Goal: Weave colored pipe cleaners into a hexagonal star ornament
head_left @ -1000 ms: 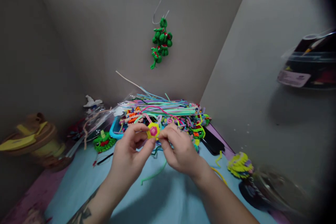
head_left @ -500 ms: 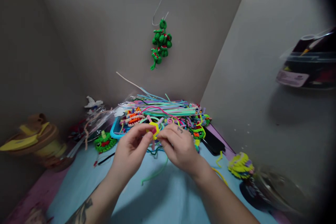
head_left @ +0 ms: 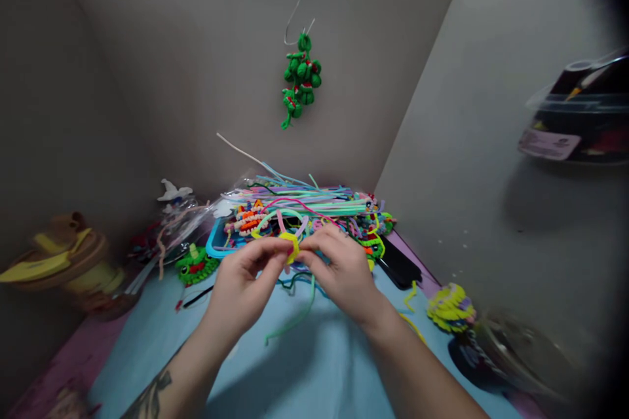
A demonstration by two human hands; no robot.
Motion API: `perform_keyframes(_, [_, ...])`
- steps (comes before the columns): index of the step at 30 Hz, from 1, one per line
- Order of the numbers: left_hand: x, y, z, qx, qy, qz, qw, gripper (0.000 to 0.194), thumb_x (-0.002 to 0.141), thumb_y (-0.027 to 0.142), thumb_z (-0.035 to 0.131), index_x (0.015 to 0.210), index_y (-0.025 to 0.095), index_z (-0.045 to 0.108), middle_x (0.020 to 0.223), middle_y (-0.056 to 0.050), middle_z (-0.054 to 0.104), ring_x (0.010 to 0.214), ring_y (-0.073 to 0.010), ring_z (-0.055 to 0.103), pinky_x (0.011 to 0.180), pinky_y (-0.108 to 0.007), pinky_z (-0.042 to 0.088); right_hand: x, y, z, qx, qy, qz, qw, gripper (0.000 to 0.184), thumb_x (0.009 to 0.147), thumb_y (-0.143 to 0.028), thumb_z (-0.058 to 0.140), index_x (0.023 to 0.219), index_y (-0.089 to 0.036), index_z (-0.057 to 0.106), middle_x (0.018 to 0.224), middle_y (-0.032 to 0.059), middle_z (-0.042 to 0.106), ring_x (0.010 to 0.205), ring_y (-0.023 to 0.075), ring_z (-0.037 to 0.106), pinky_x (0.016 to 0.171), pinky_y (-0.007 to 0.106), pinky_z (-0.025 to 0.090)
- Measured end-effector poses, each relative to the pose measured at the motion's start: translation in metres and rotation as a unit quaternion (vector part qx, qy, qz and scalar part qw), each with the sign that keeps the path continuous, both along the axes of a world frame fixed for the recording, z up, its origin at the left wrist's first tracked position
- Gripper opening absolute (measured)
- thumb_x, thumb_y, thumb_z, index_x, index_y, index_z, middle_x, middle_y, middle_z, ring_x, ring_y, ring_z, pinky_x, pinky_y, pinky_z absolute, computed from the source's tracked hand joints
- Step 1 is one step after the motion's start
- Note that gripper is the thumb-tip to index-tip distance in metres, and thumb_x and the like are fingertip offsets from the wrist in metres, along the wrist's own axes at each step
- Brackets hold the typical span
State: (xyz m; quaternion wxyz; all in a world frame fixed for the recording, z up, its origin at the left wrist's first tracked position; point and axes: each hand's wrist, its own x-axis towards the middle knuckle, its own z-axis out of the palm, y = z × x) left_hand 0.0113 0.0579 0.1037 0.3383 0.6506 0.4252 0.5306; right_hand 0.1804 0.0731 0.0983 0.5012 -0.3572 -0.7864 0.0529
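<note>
Between my two hands is a small yellow pipe-cleaner piece (head_left: pixel 293 247), bent into a ring-like shape, with pink and mint stems sticking out above it. My left hand (head_left: pixel 246 280) pinches its left side between thumb and fingertips. From the other side my right hand (head_left: pixel 344 275) grips the same piece, its fingers curled so that the exact hold is partly hidden. A loose green pipe cleaner (head_left: pixel 295 324) trails over the blue mat (head_left: pixel 275 373) below the hands.
Behind the hands lies a heap of pastel pipe cleaners (head_left: pixel 319 200) beside a blue tray (head_left: pixel 212 245). A green frog-like figure (head_left: pixel 196 265) sits left; a black phone (head_left: pixel 400 265), a yellow fuzzy figure (head_left: pixel 451 309) and a jar (head_left: pixel 515 353) stand right. Green knitted charms (head_left: pixel 302 78) hang from a wire.
The yellow piece has turned in my fingers, so its pink centre shows less and a mint loop now shows above. My right fingertips have come closer around it.
</note>
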Motion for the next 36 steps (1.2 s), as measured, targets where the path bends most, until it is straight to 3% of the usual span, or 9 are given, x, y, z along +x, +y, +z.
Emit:
perform_keyframes(6, [0.000, 0.000, -0.001, 0.051, 0.084, -0.002, 0.995, 0.019, 0.080, 0.022, 0.065, 0.100, 0.020, 0.064, 0.101, -0.005, 0.071, 0.095, -0.0173, 0.066, 0.084, -0.028, 0.053, 0.000, 0.001, 0.003, -0.047, 0.030, 0.011, 0.998, 0.007, 0.083, -0.014, 0.063, 0.080, -0.020, 0.066, 0.077, 0.0015, 0.061, 0.077, 0.0145, 0.058, 0.070, 0.027, 0.045])
perform_keyframes(12, [0.000, 0.002, -0.003, 0.108, 0.125, 0.029, 0.986, 0.015, 0.082, 0.019, 0.063, 0.096, 0.021, 0.065, 0.097, -0.003, 0.071, 0.089, -0.0143, 0.066, 0.079, -0.024, 0.052, 0.000, 0.001, 0.002, -0.063, 0.034, 0.016, 0.997, 0.008, 0.083, -0.015, 0.062, 0.080, -0.021, 0.066, 0.079, 0.0014, 0.061, 0.078, 0.0151, 0.059, 0.072, 0.028, 0.045])
perform_keyframes(17, [-0.004, 0.001, -0.002, 0.090, 0.135, 0.031, 0.986, 0.016, 0.081, 0.021, 0.064, 0.097, 0.022, 0.065, 0.095, -0.001, 0.073, 0.083, -0.0133, 0.067, 0.073, -0.022, 0.053, 0.000, 0.000, 0.005, -0.098, 0.053, 0.032, 0.993, 0.008, 0.083, -0.014, 0.061, 0.083, -0.019, 0.067, 0.080, 0.0015, 0.061, 0.078, 0.0141, 0.059, 0.072, 0.027, 0.044])
perform_keyframes(27, [-0.006, 0.004, -0.001, 0.111, 0.143, -0.001, 0.984, 0.016, 0.082, 0.020, 0.064, 0.097, 0.023, 0.067, 0.096, -0.002, 0.073, 0.089, -0.0147, 0.067, 0.081, -0.025, 0.053, 0.003, 0.000, 0.012, -0.165, 0.047, 0.069, 0.983, 0.012, 0.081, -0.011, 0.061, 0.072, -0.018, 0.063, 0.072, -0.0014, 0.057, 0.072, 0.0116, 0.054, 0.068, 0.024, 0.041])
perform_keyframes(36, [-0.006, 0.002, -0.002, 0.029, 0.090, 0.011, 0.995, 0.017, 0.077, 0.023, 0.069, 0.093, 0.020, 0.072, 0.088, -0.004, 0.076, 0.078, -0.0172, 0.070, 0.070, -0.026, 0.056, 0.001, -0.001, 0.012, -0.158, 0.047, 0.082, 0.983, 0.014, 0.082, -0.011, 0.057, 0.071, -0.018, 0.063, 0.071, -0.0011, 0.055, 0.069, 0.0114, 0.053, 0.064, 0.023, 0.040])
